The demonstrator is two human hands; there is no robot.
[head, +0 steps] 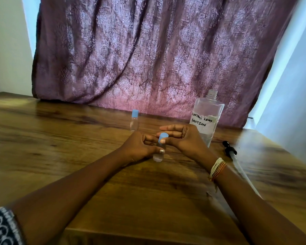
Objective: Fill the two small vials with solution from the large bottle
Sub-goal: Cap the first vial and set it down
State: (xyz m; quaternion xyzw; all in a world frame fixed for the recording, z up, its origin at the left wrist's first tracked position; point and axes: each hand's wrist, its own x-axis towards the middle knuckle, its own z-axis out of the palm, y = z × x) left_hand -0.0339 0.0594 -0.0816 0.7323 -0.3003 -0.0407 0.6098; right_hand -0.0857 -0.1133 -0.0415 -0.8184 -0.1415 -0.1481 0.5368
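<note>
A small clear vial point(158, 157) stands on the wooden table point(78, 147) between my hands. My left hand point(140, 147) grips its body, thumb across the front. My right hand point(180, 137) pinches its blue cap point(163, 137) with thumb and fingers. A second small vial point(134, 122) with a blue cap stands upright further back, left of my hands. The large clear bottle point(208, 117), hand-labelled "contact lens solution", stands uncapped behind my right hand.
A black pump top with a long clear tube point(237, 161) lies on the table to the right of the large bottle. A purple patterned curtain point(148, 50) hangs behind the table's far edge. The table's near edge runs just below my forearms.
</note>
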